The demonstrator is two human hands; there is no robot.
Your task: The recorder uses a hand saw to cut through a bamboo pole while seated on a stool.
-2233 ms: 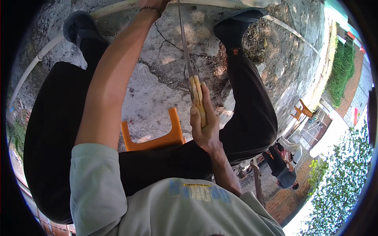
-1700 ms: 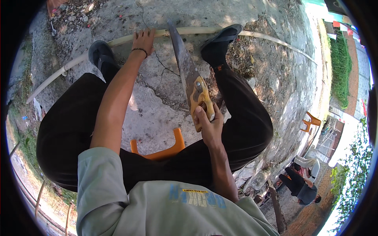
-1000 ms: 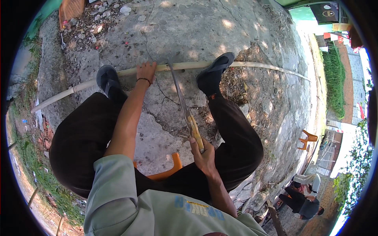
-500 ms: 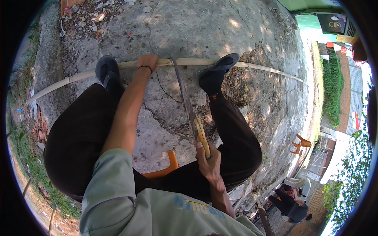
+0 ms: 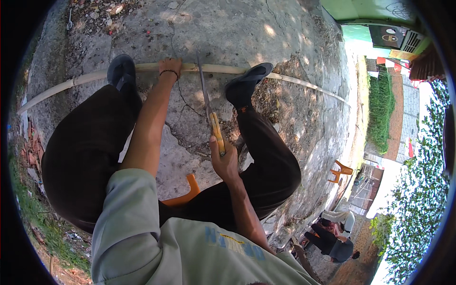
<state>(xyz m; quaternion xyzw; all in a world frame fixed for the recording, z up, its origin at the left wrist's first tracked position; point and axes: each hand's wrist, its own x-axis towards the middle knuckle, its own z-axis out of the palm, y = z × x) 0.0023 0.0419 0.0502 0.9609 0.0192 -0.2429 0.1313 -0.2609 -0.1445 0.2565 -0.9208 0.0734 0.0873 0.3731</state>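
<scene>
A long pale bamboo pole (image 5: 218, 69) lies crosswise beneath my sandaled feet. My left hand (image 5: 170, 66) is closed around the pole between the feet. Just to its right, a hand saw's long narrow blade (image 5: 205, 92) crosses the pole, its tip reaching past the far side. My right hand (image 5: 224, 159) grips the saw's yellowish handle (image 5: 217, 133), nearer my body. Whether the blade has cut into the pole is too small to tell.
My left sandal (image 5: 121, 69) and right sandal (image 5: 256, 76) press on the pole. Under me is an orange stool (image 5: 187, 192); another orange stool (image 5: 339, 172) stands off to the right. Cracked concrete (image 5: 190, 23) bears rubble and dry leaves. Other people (image 5: 335, 237) sit at lower right.
My right hand has pushed the saw forward, away from my body, so its tip now passes beyond the pole. My left hand keeps its hold. The whole view has shifted slightly.
</scene>
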